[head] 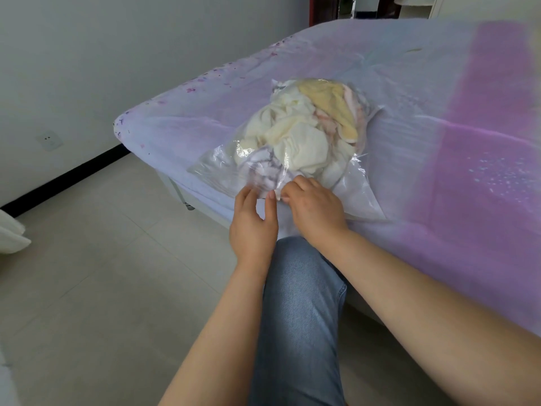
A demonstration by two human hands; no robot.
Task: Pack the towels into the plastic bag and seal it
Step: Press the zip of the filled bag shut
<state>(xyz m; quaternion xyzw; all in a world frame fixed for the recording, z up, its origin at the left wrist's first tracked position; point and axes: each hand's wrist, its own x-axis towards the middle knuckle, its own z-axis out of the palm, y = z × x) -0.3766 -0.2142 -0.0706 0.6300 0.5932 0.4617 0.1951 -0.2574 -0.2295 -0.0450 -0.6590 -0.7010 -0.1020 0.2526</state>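
Head view: bag mouth nearest hands

One head-worn view looks forward and down, close over the bed edge. The forearms enter from the lower frame; floor fills the lower left.

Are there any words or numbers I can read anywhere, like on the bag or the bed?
None can be read.
plastic bag: clear, no print shows.
towels: plain, only a grey pattern on one.
bed sheet: small purple flower marks along its edge, no letters.
wall socket: no label to make out.
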